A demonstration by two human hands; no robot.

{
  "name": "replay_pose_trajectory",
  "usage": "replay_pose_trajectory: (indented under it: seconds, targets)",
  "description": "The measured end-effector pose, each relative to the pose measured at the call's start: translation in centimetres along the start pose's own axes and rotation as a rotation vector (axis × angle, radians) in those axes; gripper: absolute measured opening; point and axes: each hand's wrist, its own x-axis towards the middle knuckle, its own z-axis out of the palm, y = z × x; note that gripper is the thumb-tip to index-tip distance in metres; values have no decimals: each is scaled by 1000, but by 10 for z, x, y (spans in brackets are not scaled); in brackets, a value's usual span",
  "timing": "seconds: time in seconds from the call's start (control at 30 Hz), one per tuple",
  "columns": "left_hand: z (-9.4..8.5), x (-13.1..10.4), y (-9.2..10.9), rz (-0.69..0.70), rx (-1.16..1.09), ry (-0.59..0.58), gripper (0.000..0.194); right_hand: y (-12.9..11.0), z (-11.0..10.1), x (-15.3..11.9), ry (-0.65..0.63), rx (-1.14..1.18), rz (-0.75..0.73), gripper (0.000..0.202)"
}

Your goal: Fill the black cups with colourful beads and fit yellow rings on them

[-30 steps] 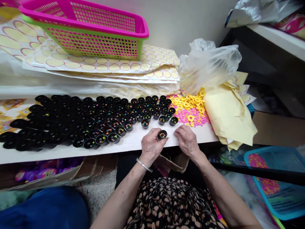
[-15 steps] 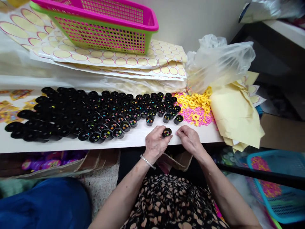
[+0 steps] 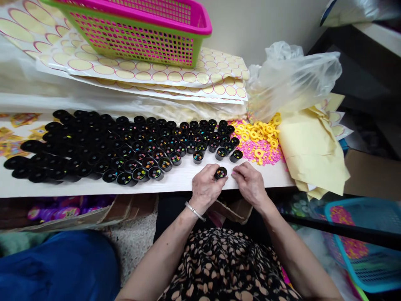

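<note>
Near the front edge of the white table, my left hand (image 3: 206, 186) grips a small black cup (image 3: 221, 172) between thumb and fingers, its mouth facing up with a few coloured bits inside. Just right of it, apart from the cup, my right hand (image 3: 249, 182) is closed with the fingertips pinched; a speck of pink shows at the tips, too small to name. Behind my hands stand many black cups (image 3: 164, 164) in packed rows, several holding coloured bits. A pile of small pink pieces (image 3: 266, 151) with yellow rings (image 3: 261, 130) lies behind my right hand.
A pink and green basket (image 3: 140, 42) sits on sticker sheets (image 3: 175, 78) at the back. Right of the pile are a clear plastic bag (image 3: 300, 79) and cream paper (image 3: 313, 146). A blue basket (image 3: 376, 286) stands low at right, a cardboard box (image 3: 122, 211) under the table at left.
Both hands stay in nearly the same place, the left still holding the cup. The right fingertips are slightly nearer the cup. The whole view has shifted a little.
</note>
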Motion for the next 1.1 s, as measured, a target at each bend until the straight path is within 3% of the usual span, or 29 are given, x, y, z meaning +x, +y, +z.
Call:
replay_pose_trajectory:
  seconds: [0.2, 0.33, 0.8, 0.93, 1.0, 1.1]
  targets:
    - [0, 0, 1, -18, 5, -13, 15, -21, 1, 0, 150, 132, -181, 14]
    - [0, -1, 1, -15, 1, -11, 15, -34, 0, 6, 99, 114, -318, 14]
    - [-1, 0, 1, 57, -17, 8, 9, -57, -6, 15, -83, -416, -509, 25]
    - [-2, 0, 1, 50, 18, -7, 12, -40, -9, 15, -53, -51, -389, 17]
    - [-2, 0, 1, 36, 40, -10, 14, -20, -11, 15, 101, 115, -249, 11]
    - [-2, 1, 1, 20, 55, 6, 17, 15, -15, 18, 433, 15, 5, 18]
